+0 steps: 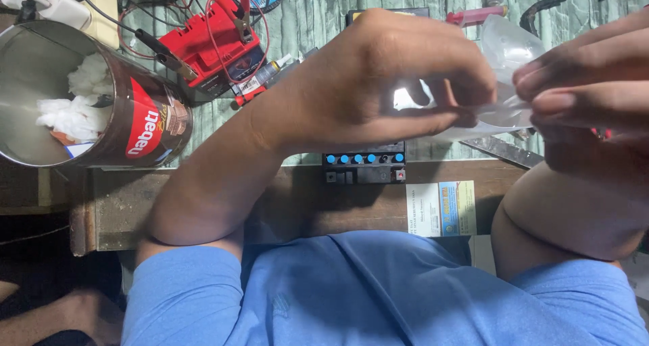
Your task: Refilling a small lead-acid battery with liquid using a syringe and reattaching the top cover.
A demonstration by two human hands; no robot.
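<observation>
My left hand and my right hand are raised close to the camera and together pinch a clear plastic bag, each with thumb and fingers closed on its lower edge. Beneath the hands, a black battery with a row of blue caps sits at the edge of the wooden bench. What the bag contains cannot be seen.
A round metal tin holding white crumpled tissue stands at the left. Behind it lie a red battery-like box with clip leads, a small tube and a pink-handled tool. A printed card lies on the bench front.
</observation>
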